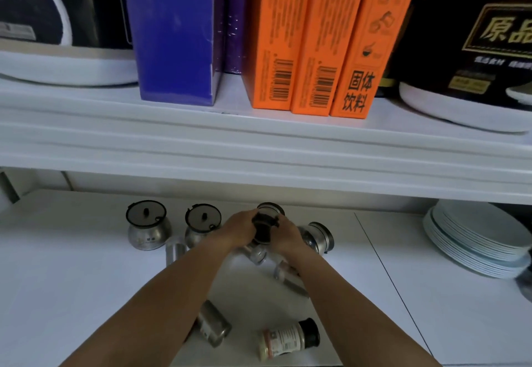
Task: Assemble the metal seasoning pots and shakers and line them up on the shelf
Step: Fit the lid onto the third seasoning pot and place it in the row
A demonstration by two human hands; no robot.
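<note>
The lid [263,230], black and round, is in the air between the two hands, just above the desk [86,294] and in front of a pot [270,208] whose top seems open. The left hand [241,228] and the right hand [288,235] both hold it, with the fingers curled round its rim from either side. What is under the lid I cannot see.

I judge the lid to be light, stiff plastic, so the rim is the good place to take it. The pot looks like thin polished metal: light, hard and a little slippery, with a round belly. It may slide if the lid is pressed on while no hand steadies the body, so the wide lower part is where to hold it.

To the left stand a first closed pot [146,225] and a second closed pot [201,225], both upright. To the right a tipped pot [316,237] lies on its side. A shaker [211,327] lies beside the left forearm, and a bottle [288,338] lies between the arms. Other small shakers under the wrists are too blurred to describe. Plates [475,240] are stacked at the far right. Above, the shelf [259,142] carries orange boxes [302,50].
</note>
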